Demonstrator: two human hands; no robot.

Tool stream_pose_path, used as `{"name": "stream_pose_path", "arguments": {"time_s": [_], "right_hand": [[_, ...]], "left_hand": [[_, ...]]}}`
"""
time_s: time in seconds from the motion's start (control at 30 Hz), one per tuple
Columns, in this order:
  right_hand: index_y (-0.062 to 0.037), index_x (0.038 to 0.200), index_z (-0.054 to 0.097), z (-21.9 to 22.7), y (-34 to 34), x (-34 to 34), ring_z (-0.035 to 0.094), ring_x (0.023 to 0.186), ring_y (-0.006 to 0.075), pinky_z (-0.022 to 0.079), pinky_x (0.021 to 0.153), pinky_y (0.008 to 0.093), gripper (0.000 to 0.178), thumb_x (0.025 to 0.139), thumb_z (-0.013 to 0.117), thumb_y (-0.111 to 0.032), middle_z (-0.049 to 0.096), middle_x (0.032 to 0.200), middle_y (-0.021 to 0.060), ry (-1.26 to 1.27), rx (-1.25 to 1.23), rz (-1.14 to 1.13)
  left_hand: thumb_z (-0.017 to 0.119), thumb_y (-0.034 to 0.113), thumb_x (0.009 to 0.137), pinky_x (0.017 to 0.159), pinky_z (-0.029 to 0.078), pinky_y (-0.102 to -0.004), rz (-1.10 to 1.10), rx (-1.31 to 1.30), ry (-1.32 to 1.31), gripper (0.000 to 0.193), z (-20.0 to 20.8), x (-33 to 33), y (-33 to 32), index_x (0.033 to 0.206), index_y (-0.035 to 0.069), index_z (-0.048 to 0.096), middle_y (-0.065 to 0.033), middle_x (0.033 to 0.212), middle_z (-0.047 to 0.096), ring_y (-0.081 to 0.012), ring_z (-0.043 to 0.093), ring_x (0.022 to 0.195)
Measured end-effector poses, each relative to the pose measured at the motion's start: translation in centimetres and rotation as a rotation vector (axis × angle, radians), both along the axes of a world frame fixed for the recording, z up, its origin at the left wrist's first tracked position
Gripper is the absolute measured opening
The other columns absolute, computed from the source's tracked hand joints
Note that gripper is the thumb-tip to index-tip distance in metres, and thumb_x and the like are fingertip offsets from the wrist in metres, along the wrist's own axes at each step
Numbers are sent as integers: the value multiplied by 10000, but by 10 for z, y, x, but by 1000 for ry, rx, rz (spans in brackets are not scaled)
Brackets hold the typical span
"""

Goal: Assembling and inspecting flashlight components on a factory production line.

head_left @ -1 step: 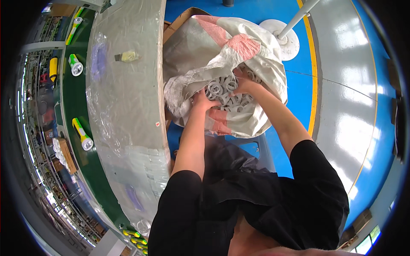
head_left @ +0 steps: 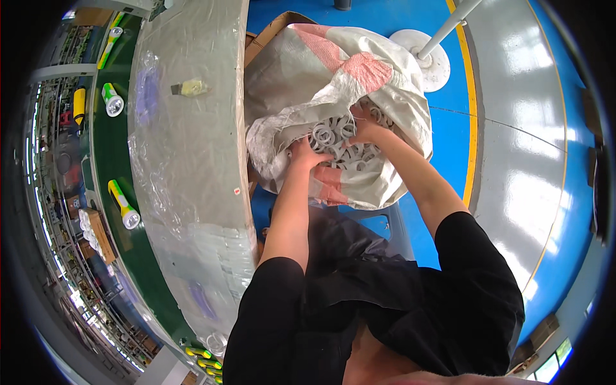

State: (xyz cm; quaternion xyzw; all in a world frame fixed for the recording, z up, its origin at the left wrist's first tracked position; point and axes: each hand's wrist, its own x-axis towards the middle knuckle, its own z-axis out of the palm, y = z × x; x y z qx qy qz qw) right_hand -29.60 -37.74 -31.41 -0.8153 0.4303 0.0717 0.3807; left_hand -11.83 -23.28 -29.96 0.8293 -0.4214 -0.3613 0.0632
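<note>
A large white woven sack [head_left: 282, 70] with pink patches stands beside the table, its mouth folded open. Inside lies a heap of light grey plastic rings [head_left: 323, 134]. My left hand [head_left: 304, 154] reaches in at the left side of the opening, thumb stretched toward the rings and fingers apart along the sack's inner edge. On the far right of the heap is my right hand [head_left: 366, 126], fingers spread against the rings; some fingertips are hidden among them. Neither hand shows a ring gripped in it.
A plastic-covered table [head_left: 192, 141] runs along the left, with a small yellowish piece [head_left: 194, 87] on it. Beyond it, a green conveyor belt [head_left: 115, 154] carries yellow-green flashlights [head_left: 124, 206]. A white round pole base [head_left: 433, 67] stands right of the sack; a cardboard box [head_left: 273, 37] is behind.
</note>
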Motion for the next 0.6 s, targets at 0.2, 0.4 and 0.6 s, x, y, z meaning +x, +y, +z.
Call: {"name": "stream_pose_path", "arguments": {"time_s": [0.2, 0.4, 0.6], "right_hand": [[-316, 1463, 320, 21, 26, 4, 295, 1332, 545, 422, 1037, 515, 1138, 483, 898, -341, 110, 1550, 233, 197, 74, 122], [-284, 1446, 345, -1, 17, 7, 428, 1241, 502, 469, 989, 485, 1031, 550, 854, -328, 255, 1447, 280, 199, 149, 227], [-274, 1457, 324, 5, 40, -6, 408, 1250, 512, 462, 993, 505, 1054, 544, 848, -334, 226, 1452, 285, 172, 89, 269]], "left_hand": [[929, 445, 427, 1077, 372, -456, 89, -19, -62, 1208, 6, -16, 9, 1435, 171, 324, -294, 1379, 333, -439, 373, 1299], [912, 301, 468, 1048, 424, -412, -5, -109, -36, 1091, 6, -30, -5, 1414, 144, 391, -286, 1341, 383, -425, 421, 1267], [877, 254, 499, 1046, 426, -405, -46, -265, 23, 877, -2, -47, 22, 1285, 118, 514, -249, 1345, 385, -431, 478, 1187]]}}
